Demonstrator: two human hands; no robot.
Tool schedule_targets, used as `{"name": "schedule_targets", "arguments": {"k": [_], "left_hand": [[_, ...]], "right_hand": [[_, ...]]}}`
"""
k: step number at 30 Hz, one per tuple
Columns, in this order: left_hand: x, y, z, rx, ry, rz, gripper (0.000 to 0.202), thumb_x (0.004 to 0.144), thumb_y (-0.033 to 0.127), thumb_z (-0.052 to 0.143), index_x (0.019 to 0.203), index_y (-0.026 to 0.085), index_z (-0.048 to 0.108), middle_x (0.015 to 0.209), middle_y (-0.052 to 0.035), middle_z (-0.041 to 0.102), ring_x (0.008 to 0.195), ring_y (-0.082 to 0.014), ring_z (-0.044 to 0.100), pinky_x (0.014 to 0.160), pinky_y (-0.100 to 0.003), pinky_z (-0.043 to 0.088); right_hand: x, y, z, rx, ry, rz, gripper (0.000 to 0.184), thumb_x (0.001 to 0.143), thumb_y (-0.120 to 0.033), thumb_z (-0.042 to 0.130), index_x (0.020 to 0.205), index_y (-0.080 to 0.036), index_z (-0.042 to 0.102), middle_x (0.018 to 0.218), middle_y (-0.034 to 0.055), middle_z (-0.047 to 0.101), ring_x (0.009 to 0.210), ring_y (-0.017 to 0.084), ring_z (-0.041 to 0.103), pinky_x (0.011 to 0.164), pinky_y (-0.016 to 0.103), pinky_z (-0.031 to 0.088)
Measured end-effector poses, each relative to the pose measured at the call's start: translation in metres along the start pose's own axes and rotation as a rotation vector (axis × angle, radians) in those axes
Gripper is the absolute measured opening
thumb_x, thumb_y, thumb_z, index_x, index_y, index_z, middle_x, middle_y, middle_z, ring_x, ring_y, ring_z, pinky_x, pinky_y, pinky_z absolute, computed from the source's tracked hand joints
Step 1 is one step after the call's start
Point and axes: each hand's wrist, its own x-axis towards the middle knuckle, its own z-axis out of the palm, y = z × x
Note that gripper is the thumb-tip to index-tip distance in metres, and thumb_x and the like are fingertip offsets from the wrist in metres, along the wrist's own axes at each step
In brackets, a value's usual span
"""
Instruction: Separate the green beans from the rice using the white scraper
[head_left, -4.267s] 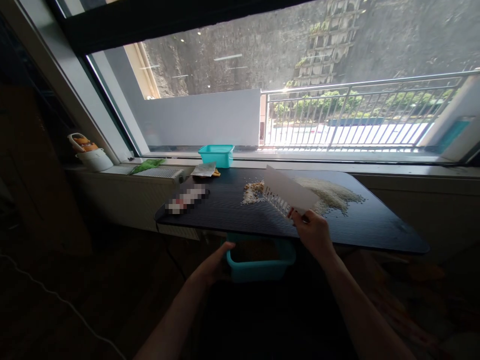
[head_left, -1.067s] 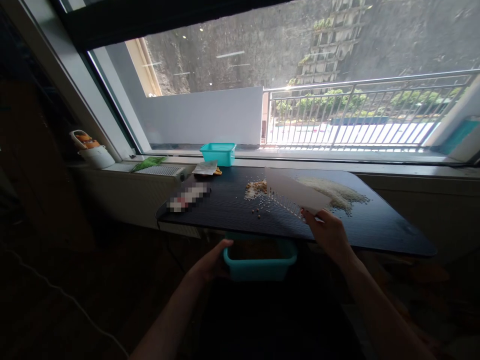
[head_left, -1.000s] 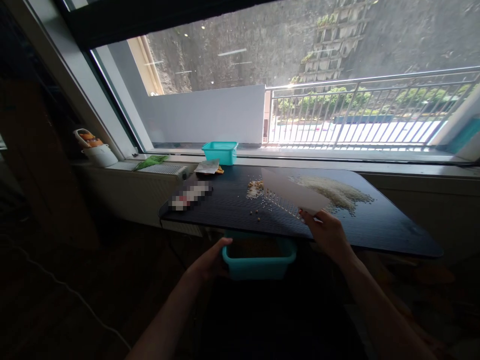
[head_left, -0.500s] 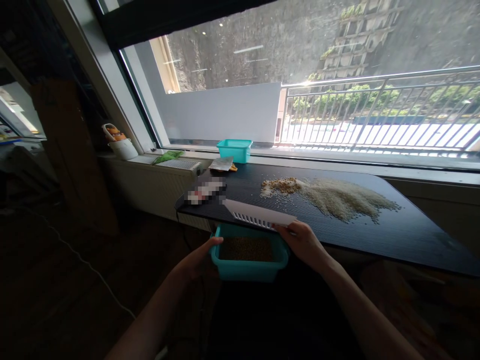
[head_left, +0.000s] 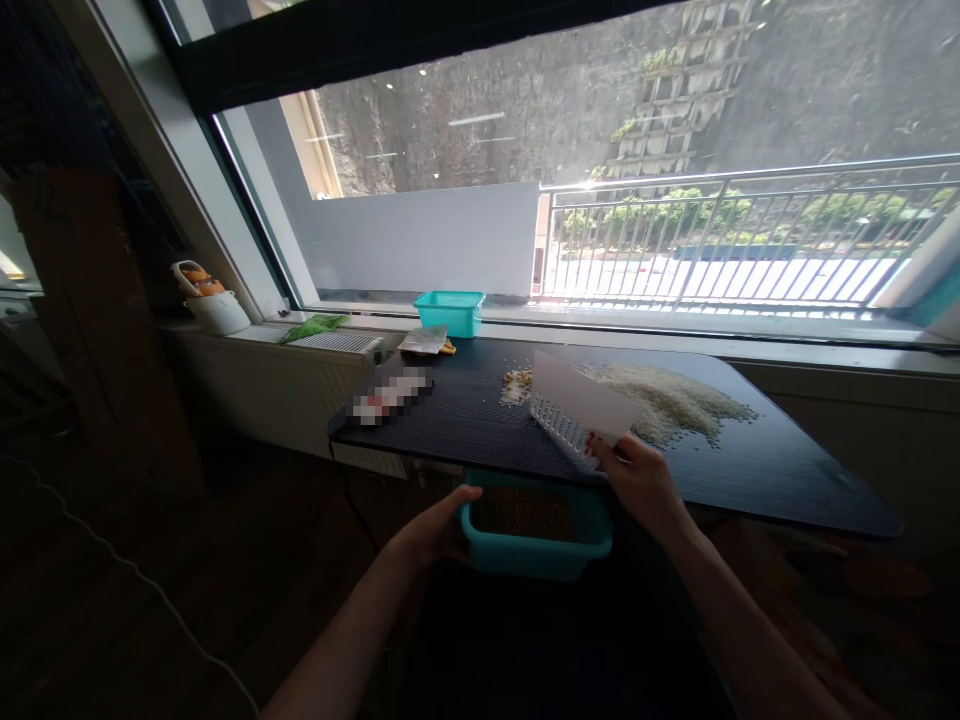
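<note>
My left hand (head_left: 435, 525) grips the left rim of a turquoise plastic bin (head_left: 536, 558), its thumb over the edge. Small brown grains (head_left: 525, 512) cover the inside of the bin, which sits below the table's front edge. In my right hand (head_left: 646, 488) is a thin white sheet (head_left: 581, 395) with rows of slots along its lower side. The sheet is tilted above the black table (head_left: 457, 425), between the bin and the grains. Behind it spreads a pile of white rice-like grains (head_left: 675, 395). A small yellow-brown heap (head_left: 516, 384) shows left of the sheet, partly hidden by it.
Another turquoise bin (head_left: 450, 313) stands at the table's back by the window. Near it lies a packet (head_left: 425, 341), and a blurred-out item (head_left: 391, 396) is at the left edge. A white pot (head_left: 219, 312) and green cloth (head_left: 315, 328) rest on the sill.
My right hand has raised the slotted sheet from the table's front edge and swung it rightward, in front of the grain heaps. My left hand stays on the bin. The view has shifted slightly.
</note>
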Motion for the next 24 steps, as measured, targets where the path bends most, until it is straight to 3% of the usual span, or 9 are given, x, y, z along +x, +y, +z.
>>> {"name": "schedule_targets", "arguments": {"k": [6, 11, 15, 17, 21, 24], "left_hand": [[0.012, -0.005, 0.002, 0.044, 0.056, 0.003, 0.057, 0.067, 0.054, 0.063, 0.110, 0.018, 0.057, 0.107, -0.0095, 0.065, 0.097, -0.0281, 0.061, 0.074, -0.043, 0.054], [0.009, -0.005, 0.001, 0.047, 0.058, -0.002, 0.057, 0.068, 0.055, 0.061, 0.111, 0.018, 0.056, 0.108, -0.0108, 0.064, 0.097, -0.0288, 0.061, 0.075, -0.044, 0.054], [0.013, -0.006, 0.003, 0.059, 0.063, 0.007, 0.060, 0.066, 0.056, 0.062, 0.113, 0.018, 0.056, 0.108, -0.0111, 0.064, 0.095, -0.0296, 0.061, 0.072, -0.045, 0.054], [0.015, -0.007, 0.003, 0.065, 0.075, 0.006, 0.060, 0.067, 0.055, 0.062, 0.112, 0.017, 0.057, 0.108, -0.0114, 0.064, 0.095, -0.0291, 0.061, 0.073, -0.044, 0.054], [0.015, -0.008, 0.002, 0.068, 0.097, 0.001, 0.056, 0.069, 0.054, 0.060, 0.111, 0.017, 0.057, 0.107, -0.0118, 0.064, 0.095, -0.0286, 0.061, 0.074, -0.044, 0.054], [0.012, -0.007, 0.003, 0.058, 0.085, 0.005, 0.053, 0.072, 0.053, 0.058, 0.111, 0.018, 0.057, 0.108, -0.0111, 0.064, 0.097, -0.0289, 0.060, 0.074, -0.045, 0.054]], "right_hand": [[0.001, -0.014, 0.017, -0.240, 0.104, -0.006, 0.028, 0.080, -0.035, 0.047, 0.072, -0.018, 0.067, 0.083, 0.0079, 0.069, 0.064, 0.017, 0.062, 0.059, 0.026, 0.044], [0.007, 0.001, -0.011, -0.458, 0.239, 0.068, 0.027, 0.078, -0.035, 0.046, 0.065, -0.019, 0.065, 0.078, 0.0100, 0.069, 0.067, 0.021, 0.061, 0.059, 0.029, 0.040], [0.008, 0.005, -0.026, -0.453, 0.305, 0.086, 0.029, 0.076, -0.037, 0.046, 0.060, -0.019, 0.063, 0.074, 0.0113, 0.068, 0.066, 0.022, 0.060, 0.060, 0.031, 0.041], [0.005, -0.003, -0.019, -0.326, 0.267, 0.056, 0.029, 0.076, -0.037, 0.046, 0.063, -0.019, 0.065, 0.074, 0.0095, 0.068, 0.064, 0.020, 0.061, 0.061, 0.030, 0.043], [-0.007, -0.025, 0.017, -0.009, 0.108, 0.022, 0.029, 0.077, -0.036, 0.047, 0.074, -0.017, 0.069, 0.077, 0.0070, 0.069, 0.063, 0.018, 0.063, 0.059, 0.027, 0.047], [-0.014, -0.033, 0.040, 0.037, 0.036, -0.013, 0.028, 0.078, -0.035, 0.048, 0.076, -0.017, 0.069, 0.076, 0.0058, 0.070, 0.063, 0.017, 0.063, 0.058, 0.025, 0.048]]}}
